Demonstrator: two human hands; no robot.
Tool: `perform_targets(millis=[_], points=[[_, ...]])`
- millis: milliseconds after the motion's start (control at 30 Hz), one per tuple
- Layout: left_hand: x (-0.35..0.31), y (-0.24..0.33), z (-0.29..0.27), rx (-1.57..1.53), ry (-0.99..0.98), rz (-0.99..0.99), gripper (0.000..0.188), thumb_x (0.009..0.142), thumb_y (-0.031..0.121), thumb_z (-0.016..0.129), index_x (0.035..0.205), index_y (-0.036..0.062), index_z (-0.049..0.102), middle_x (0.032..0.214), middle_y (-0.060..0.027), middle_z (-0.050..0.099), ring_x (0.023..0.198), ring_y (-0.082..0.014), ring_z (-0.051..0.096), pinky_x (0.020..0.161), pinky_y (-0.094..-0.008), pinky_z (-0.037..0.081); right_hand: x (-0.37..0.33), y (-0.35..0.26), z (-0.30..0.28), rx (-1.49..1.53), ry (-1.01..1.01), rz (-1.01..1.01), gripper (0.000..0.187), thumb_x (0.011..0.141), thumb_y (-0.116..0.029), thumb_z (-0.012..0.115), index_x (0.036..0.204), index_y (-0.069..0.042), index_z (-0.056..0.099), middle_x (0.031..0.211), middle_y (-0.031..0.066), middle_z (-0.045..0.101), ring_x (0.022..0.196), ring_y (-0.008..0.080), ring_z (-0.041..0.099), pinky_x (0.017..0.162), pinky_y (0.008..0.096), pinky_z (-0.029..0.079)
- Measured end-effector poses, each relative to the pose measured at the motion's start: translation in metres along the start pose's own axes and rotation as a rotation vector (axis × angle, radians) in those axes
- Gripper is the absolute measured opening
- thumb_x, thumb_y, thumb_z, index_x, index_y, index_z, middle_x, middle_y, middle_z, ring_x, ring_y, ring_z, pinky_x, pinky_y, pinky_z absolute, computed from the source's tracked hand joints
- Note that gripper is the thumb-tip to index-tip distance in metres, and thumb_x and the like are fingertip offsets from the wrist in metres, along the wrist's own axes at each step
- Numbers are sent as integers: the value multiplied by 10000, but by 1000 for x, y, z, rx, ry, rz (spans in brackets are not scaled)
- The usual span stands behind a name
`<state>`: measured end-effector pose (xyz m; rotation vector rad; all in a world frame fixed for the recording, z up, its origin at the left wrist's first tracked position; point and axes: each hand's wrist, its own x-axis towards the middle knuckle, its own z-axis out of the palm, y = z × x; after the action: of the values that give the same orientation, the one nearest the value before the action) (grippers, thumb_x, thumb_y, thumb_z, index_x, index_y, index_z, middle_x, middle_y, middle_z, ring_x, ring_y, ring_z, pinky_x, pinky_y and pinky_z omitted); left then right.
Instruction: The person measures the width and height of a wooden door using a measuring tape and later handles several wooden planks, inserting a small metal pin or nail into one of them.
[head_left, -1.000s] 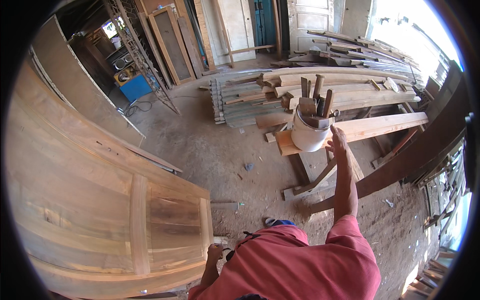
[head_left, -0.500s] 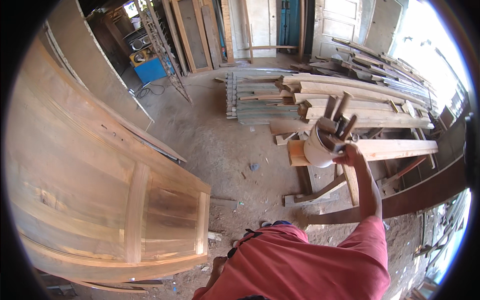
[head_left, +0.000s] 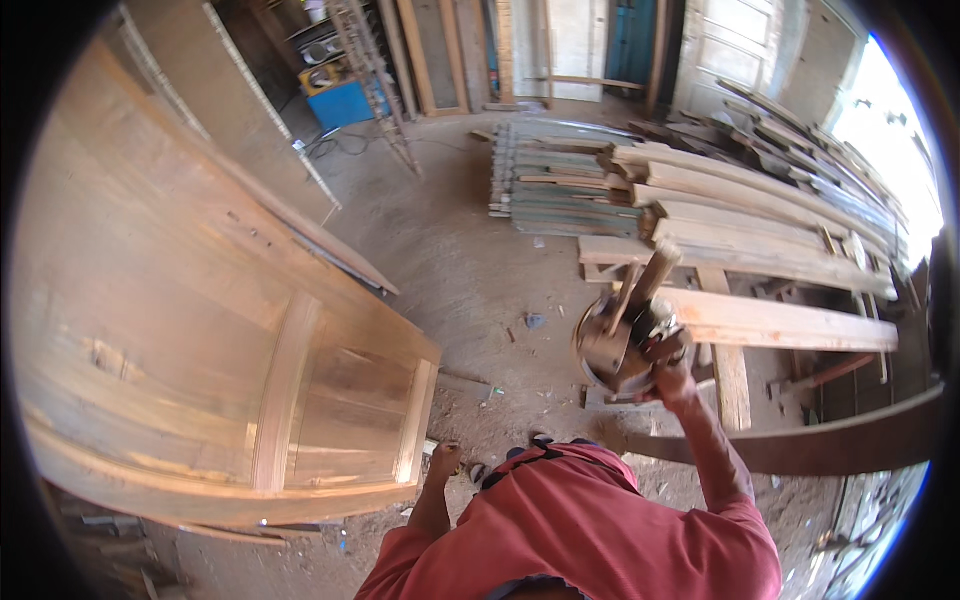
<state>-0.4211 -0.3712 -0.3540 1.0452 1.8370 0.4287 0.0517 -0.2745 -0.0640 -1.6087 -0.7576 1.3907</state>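
Observation:
My right hand [head_left: 673,380] is closed on the rim side of a bucket [head_left: 583,362], which hangs in front of me to the right, its opening facing up. Packed inside are several wooden-handled hand tools [head_left: 655,272] and blocks, some sticking out well above the rim; motion blur hides their exact kinds. My left hand [head_left: 446,462] hangs low beside the near corner of a large panelled wooden door [head_left: 200,330], apart from it. Its fingers look curled, and whatever they hold, if anything, is too small to make out.
Long sawn beams [head_left: 760,225] are stacked at the right, beside corrugated sheets [head_left: 560,190]. A thick beam [head_left: 800,322] lies on a support behind the bucket. A curved dark board [head_left: 800,450] crosses at the right. Doors lean at the back, near a blue box [head_left: 345,103].
The bucket has come nearer to me and tipped so that I look into it. My left hand has swung forward beside the door's corner. The whole view has shifted.

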Motion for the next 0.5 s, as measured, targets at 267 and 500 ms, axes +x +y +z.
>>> perform_targets(millis=[267, 500], points=[[-50, -35, 6, -128, 157, -217, 450, 744, 403, 687, 1014, 44, 652, 842, -157, 693, 654, -228, 675, 622, -351, 543, 39, 71, 123, -190, -624, 383, 399, 937, -357, 481, 1263, -133, 436, 1042, 139, 614, 590, 251, 648, 347, 312, 502], [-218, -144, 93, -481, 587, -656, 454, 767, 394, 658, 1040, 31, 651, 874, -160, 694, 740, -257, 671, 652, -365, 538, 59, 212, 231, -448, -817, 548, 280, 920, -330, 528, 1035, -76, 553, 716, 135, 633, 449, 250, 597, 309, 306, 432]])
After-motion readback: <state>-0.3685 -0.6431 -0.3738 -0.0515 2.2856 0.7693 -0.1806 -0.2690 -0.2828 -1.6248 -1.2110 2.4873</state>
